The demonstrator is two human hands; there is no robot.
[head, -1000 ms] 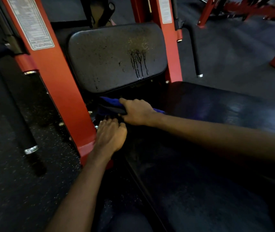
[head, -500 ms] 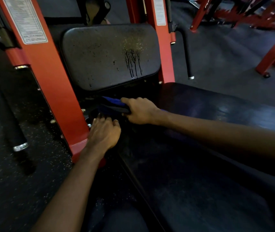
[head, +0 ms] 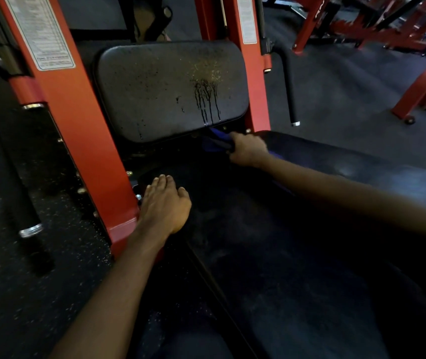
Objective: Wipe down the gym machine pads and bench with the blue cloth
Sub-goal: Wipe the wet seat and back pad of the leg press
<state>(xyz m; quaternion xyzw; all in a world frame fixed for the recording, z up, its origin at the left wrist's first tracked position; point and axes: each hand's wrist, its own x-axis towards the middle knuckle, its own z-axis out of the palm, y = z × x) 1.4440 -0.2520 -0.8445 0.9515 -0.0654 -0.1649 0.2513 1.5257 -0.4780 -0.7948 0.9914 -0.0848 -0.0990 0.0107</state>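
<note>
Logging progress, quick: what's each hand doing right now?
Left hand: open, resting on the bench.
Right hand: gripping the blue cloth.

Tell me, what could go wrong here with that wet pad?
The drips on the pad may run off its lower edge onto the bench. The cloth, gripped by the right hand in the dark gap under the pad, might snag unseen. The left hand, resting by the red frame, could slip.

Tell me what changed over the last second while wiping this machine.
The right hand, gripping the blue cloth, slid rightward along the back edge of the bench, below the back pad. The left hand stayed resting on the bench; the drip streaks remain unwiped.
</note>
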